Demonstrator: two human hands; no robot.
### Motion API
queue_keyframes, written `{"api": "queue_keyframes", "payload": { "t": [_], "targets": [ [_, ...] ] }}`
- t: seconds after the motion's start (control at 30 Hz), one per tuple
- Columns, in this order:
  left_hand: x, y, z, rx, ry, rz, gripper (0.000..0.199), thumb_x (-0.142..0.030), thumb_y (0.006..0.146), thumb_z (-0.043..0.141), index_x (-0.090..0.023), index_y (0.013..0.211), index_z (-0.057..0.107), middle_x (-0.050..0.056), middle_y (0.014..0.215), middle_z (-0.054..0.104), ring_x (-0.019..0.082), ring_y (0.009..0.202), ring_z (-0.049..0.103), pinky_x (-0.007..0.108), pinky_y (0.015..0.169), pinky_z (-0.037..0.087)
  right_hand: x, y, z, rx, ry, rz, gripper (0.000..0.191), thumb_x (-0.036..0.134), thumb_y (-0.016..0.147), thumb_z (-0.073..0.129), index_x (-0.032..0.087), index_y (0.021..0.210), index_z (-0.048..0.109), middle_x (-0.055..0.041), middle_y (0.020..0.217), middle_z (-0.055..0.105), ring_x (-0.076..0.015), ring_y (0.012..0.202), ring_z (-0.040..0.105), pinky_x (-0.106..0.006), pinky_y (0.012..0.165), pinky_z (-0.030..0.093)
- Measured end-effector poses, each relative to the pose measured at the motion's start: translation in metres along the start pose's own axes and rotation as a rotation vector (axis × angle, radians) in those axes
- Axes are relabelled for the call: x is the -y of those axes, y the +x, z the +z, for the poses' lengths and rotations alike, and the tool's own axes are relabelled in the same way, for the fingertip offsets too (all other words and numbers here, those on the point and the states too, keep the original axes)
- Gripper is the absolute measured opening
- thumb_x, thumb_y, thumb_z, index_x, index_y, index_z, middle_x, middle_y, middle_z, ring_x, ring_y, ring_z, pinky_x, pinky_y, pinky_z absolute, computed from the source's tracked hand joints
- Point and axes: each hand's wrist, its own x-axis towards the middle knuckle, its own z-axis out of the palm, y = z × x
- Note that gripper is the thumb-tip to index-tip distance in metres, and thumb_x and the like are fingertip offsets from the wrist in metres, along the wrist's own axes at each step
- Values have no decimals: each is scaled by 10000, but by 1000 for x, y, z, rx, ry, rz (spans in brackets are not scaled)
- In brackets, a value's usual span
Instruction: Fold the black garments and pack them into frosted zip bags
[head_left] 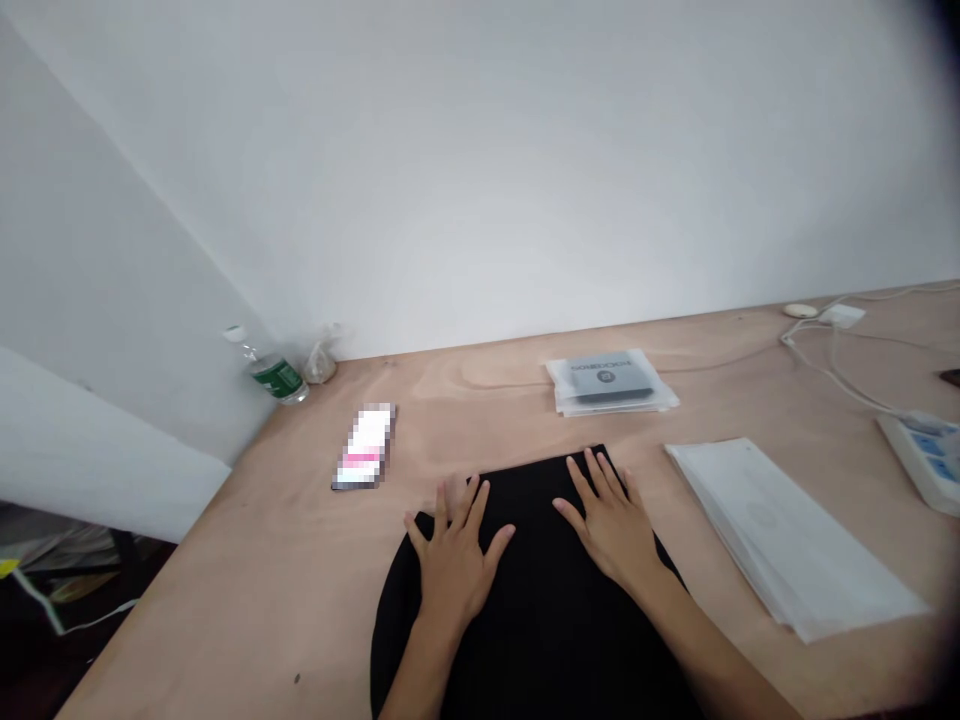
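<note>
A black piece of cloth (544, 620), perhaps a garment, lies spread on the wooden table (247, 600) and runs out of the bottom of the view. My left hand (454, 560) rests flat on its upper left part with the fingers spread. On the upper right part lies my right hand (611, 520), palm down, fingers also apart. Neither hand grips anything. To the right of the cloth is a stack of white translucent plastic bags (795, 540). Beyond it, a printed bag with a dark folded item inside (611, 382) lies flat.
A phone (365, 447) with a lit screen lies at the left. A water bottle (277, 375) leans near the wall, beside a small knotted plastic bag (321, 362). At the right are a power strip (926, 460), white cables (817, 370) and a white charger (843, 316).
</note>
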Motion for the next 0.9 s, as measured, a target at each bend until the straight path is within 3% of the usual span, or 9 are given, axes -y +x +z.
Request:
{"api": "queue_keyframes", "payload": {
  "t": [0.17,0.3,0.37,0.47,0.57,0.63,0.7,0.77,0.9],
  "targets": [
    [6,0,0,25,4,24,537,-511,874,337,-332,1375,263,3,1452,273,339,1352,94,711,963,52,-8,1,6,-12,-8,82,691,575,864,250,123,1385,286,-127,1465,219,-284,1344,152,-503,1049,162],
    [6,1,1,50,6,18,532,-508,883,313,-334,1381,243,-19,1463,237,329,1356,73,700,971,77,-6,-1,6,-3,97,109,676,557,856,309,132,1381,297,-114,1470,208,-282,1347,138,-508,1058,126],
    [6,1,1,59,7,13,544,-520,880,310,-331,1384,232,-37,1469,208,328,1357,61,699,975,61,-3,0,0,-20,252,136,644,528,838,385,147,1356,351,-102,1464,231,-284,1349,129,-521,1066,54],
    [4,-3,-3,39,-7,26,583,-561,867,293,-332,1394,188,-50,1483,140,336,1357,25,703,974,38,-4,12,-16,-94,730,299,565,461,755,557,196,1249,493,-67,1441,306,-276,1348,135,-488,1080,-30],
    [-2,-11,-10,10,-45,48,597,-580,864,263,-343,1399,143,-47,1492,91,343,1356,-9,696,979,49,-19,37,-31,-139,1089,529,497,433,745,588,215,1187,528,-86,1348,443,-277,1278,312,-466,1077,146],
    [-6,-20,-14,23,-77,73,594,-579,863,267,-351,1398,143,-46,1493,92,346,1354,-11,686,990,54,-34,57,-36,-116,1195,643,442,429,812,509,205,1194,500,-114,1203,553,-269,1119,495,-479,977,335],
    [-10,-28,-16,63,-116,110,589,-577,859,288,-363,1393,161,-51,1490,105,348,1353,1,680,997,49,-47,76,-38,-72,1325,747,380,397,859,465,185,1173,497,-102,1090,595,-227,956,582,-446,843,454],
    [-12,-36,-17,126,-167,146,578,-576,857,300,-377,1386,182,-55,1487,120,349,1353,22,678,1000,48,-56,90,-36,-44,1443,830,338,359,868,481,168,1145,508,-81,1082,580,-191,903,587,-403,771,490],
    [-11,-45,-19,244,-278,162,562,-570,854,316,-372,1375,241,-41,1484,148,344,1353,55,673,1005,42,-63,106,-31,-72,1590,914,328,328,856,516,169,1143,511,-74,1141,543,-190,945,564,-399,782,485]
  ]
}}
